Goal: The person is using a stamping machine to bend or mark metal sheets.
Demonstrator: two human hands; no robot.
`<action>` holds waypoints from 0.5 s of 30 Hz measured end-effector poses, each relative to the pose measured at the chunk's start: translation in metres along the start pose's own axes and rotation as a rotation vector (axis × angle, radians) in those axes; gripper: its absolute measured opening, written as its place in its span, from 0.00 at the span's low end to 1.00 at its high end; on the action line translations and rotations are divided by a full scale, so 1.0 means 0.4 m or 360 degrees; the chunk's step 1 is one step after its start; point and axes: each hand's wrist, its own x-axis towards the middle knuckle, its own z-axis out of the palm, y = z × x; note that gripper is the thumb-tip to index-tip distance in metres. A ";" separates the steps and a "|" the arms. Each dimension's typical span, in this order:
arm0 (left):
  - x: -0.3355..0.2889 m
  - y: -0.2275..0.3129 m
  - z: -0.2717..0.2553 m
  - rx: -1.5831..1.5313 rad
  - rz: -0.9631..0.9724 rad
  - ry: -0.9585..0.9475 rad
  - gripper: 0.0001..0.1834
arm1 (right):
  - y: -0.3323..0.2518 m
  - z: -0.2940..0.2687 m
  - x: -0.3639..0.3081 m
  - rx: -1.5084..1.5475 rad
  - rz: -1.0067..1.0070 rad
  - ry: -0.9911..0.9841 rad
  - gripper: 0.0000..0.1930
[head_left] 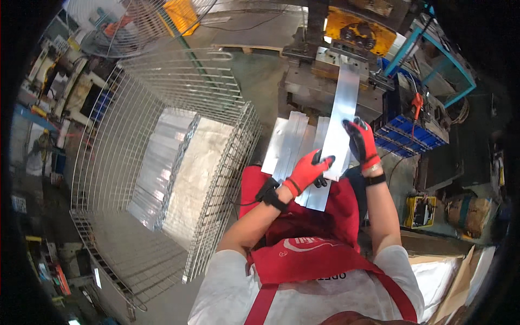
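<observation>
Red-gloved, your left hand (311,171) pinches a long silver metal strip (343,108) by its left edge near the lower end, thumb on top, while your right hand (363,142), forearm (382,214) stretched forward, grips its right edge higher up; the strip slants above other metal strips (293,145), its far end near the machine (362,37)

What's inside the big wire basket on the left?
Long silvery strips lie beside a pale-topped bundle. Whatever is beneath them is covered and can't be seen.
</observation>
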 end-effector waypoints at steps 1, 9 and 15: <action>-0.034 -0.004 0.003 0.0136 -0.0161 0.0070 0.30 | -0.002 0.005 -0.029 -0.0508 0.0043 0.0097 0.06; -0.142 -0.054 0.018 0.1136 -0.0045 0.0376 0.56 | 0.104 0.107 -0.186 -0.0997 0.0176 0.0232 0.11; -0.162 -0.142 -0.102 0.1482 -0.0119 0.0613 0.54 | 0.101 0.092 -0.198 -0.0230 0.0360 -0.0198 0.15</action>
